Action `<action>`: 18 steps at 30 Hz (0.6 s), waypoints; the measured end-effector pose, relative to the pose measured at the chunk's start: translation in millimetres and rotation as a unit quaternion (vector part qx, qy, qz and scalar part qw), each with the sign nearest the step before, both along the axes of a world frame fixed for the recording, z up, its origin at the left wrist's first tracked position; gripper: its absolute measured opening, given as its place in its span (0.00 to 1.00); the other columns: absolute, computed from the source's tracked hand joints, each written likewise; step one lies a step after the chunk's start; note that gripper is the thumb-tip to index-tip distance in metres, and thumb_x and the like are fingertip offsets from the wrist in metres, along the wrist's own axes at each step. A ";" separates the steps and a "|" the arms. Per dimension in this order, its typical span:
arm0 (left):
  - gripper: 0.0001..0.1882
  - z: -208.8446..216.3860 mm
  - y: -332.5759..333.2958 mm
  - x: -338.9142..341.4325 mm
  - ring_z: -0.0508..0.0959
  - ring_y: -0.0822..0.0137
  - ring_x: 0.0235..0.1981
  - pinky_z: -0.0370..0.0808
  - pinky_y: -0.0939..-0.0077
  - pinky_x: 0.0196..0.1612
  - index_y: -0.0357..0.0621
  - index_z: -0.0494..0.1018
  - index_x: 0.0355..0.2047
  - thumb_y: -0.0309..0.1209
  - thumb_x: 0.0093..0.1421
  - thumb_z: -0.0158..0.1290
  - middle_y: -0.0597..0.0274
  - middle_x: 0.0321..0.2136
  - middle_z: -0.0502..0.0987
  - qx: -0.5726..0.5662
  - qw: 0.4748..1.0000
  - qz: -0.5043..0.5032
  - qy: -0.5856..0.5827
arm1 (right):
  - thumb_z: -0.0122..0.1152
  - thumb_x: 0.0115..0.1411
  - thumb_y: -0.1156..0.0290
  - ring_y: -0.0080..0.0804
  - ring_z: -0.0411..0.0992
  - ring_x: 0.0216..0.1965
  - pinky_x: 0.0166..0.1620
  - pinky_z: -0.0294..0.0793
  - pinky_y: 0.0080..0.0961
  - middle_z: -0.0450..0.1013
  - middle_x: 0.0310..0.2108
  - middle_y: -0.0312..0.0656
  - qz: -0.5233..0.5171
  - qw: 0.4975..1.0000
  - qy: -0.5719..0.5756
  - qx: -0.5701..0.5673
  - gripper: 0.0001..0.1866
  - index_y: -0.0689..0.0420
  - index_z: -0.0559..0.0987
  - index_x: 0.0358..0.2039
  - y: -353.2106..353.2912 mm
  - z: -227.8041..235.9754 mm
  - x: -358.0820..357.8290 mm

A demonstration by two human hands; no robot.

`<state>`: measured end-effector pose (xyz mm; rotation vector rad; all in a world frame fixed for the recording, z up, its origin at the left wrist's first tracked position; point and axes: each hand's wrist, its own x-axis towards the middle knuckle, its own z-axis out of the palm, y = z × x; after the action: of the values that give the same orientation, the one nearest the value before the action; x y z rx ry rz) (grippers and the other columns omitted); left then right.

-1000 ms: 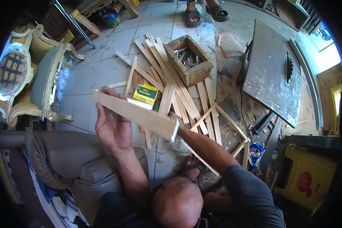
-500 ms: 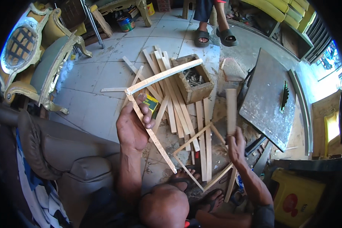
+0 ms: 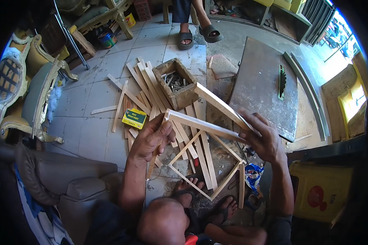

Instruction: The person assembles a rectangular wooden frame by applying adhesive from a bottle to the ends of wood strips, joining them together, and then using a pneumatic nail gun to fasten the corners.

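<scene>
One slim strip (image 3: 152,165) runs downward from the left hand (image 3: 149,141), whose curled fingers grip the corner where it meets a second strip (image 3: 206,126). We see the right hand (image 3: 265,139) grasping the second strip's far end together with a third strip (image 3: 219,103); since the fingers cover that junction, we cannot tell whether it is fixed. We judge the held piece incomplete: three sides are present, the fourth is open. Below, we count one four-sided frame (image 3: 227,181) already assembled. Beyond lie unjoined loose strips (image 3: 156,86), a yellow-green carton (image 3: 134,118), a wooden box (image 3: 187,98) containing metal pieces (image 3: 173,81), and a saw table (image 3: 257,81).
</scene>
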<state>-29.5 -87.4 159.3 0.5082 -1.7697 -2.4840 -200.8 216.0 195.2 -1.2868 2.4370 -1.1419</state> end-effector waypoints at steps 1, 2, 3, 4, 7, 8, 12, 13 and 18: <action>0.24 -2.0 -0.3 0.7 0.68 0.80 0.11 0.63 0.87 0.12 0.40 0.70 0.59 0.43 0.72 0.55 0.58 0.27 0.79 0.006 1.000 -0.019 -0.008 | 0.71 0.61 0.68 0.39 0.77 0.37 0.42 0.77 0.39 0.75 0.40 0.47 0.021 0.999 -0.033 0.002 0.32 0.47 0.75 0.66 2.9 -2.1 -0.7; 0.24 -5.3 -2.3 1.7 0.68 0.80 0.10 0.63 0.88 0.12 0.40 0.70 0.59 0.43 0.71 0.56 0.58 0.27 0.79 0.011 0.999 -0.038 -0.015 | 0.71 0.62 0.69 0.35 0.76 0.36 0.40 0.76 0.38 0.74 0.38 0.44 0.031 0.997 -0.072 -0.012 0.30 0.47 0.76 0.65 3.5 -4.7 3.6; 0.24 -6.5 -2.6 2.3 0.68 0.80 0.10 0.64 0.88 0.12 0.39 0.70 0.59 0.43 0.71 0.57 0.58 0.27 0.79 0.017 0.998 -0.057 -0.023 | 0.70 0.62 0.66 0.34 0.74 0.34 0.39 0.75 0.38 0.73 0.36 0.43 0.045 0.996 -0.073 0.003 0.30 0.47 0.76 0.66 5.4 -9.6 3.5; 0.23 -3.9 3.1 2.5 0.68 0.83 0.11 0.61 0.89 0.13 0.41 0.75 0.56 0.45 0.69 0.59 0.64 0.25 0.79 0.023 0.998 -0.054 -0.024 | 0.70 0.63 0.64 0.34 0.74 0.34 0.39 0.74 0.38 0.72 0.34 0.43 0.048 0.996 -0.072 0.023 0.29 0.47 0.77 0.65 6.6 -11.4 5.7; 0.24 -3.4 9.4 -1.5 0.68 0.82 0.10 0.61 0.89 0.13 0.41 0.75 0.56 0.44 0.69 0.60 0.64 0.24 0.80 0.032 0.997 -0.063 -0.022 | 0.69 0.63 0.59 0.34 0.73 0.33 0.38 0.73 0.37 0.72 0.31 0.43 0.051 0.992 -0.100 0.055 0.27 0.49 0.79 0.63 7.5 -16.4 10.3; 0.23 -4.0 10.3 -2.5 0.68 0.82 0.10 0.61 0.89 0.13 0.41 0.75 0.56 0.44 0.69 0.60 0.64 0.24 0.80 0.033 0.997 -0.065 -0.029 | 0.69 0.63 0.57 0.34 0.73 0.32 0.37 0.73 0.37 0.72 0.30 0.43 0.051 0.990 -0.116 0.061 0.27 0.50 0.80 0.61 7.9 -17.6 11.4; 0.21 -7.2 16.7 -9.8 0.69 0.81 0.10 0.62 0.89 0.13 0.41 0.76 0.55 0.41 0.69 0.60 0.64 0.23 0.80 0.041 0.995 -0.072 -0.048 | 0.70 0.63 0.56 0.34 0.74 0.30 0.36 0.72 0.36 0.74 0.29 0.43 0.038 0.984 -0.169 0.047 0.24 0.51 0.83 0.58 14.0 -18.0 14.2; 0.20 -7.0 17.9 -10.3 0.69 0.81 0.10 0.63 0.89 0.13 0.41 0.76 0.54 0.41 0.69 0.61 0.64 0.23 0.80 0.042 0.995 -0.073 -0.052 | 0.69 0.63 0.56 0.34 0.74 0.30 0.36 0.72 0.36 0.74 0.29 0.43 0.038 0.985 -0.164 0.044 0.24 0.51 0.83 0.57 14.5 -18.5 14.0; 0.19 -3.6 23.0 -11.7 0.69 0.81 0.10 0.63 0.89 0.13 0.41 0.76 0.54 0.39 0.69 0.60 0.64 0.23 0.80 0.056 0.994 -0.076 -0.051 | 0.69 0.65 0.57 0.32 0.75 0.30 0.35 0.72 0.35 0.75 0.29 0.43 0.024 0.983 -0.171 0.057 0.23 0.52 0.83 0.57 17.4 -13.3 17.6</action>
<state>-41.2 -64.4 155.7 0.5370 -1.7730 -2.7200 -183.3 233.5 181.9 -1.0140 2.1744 -1.0891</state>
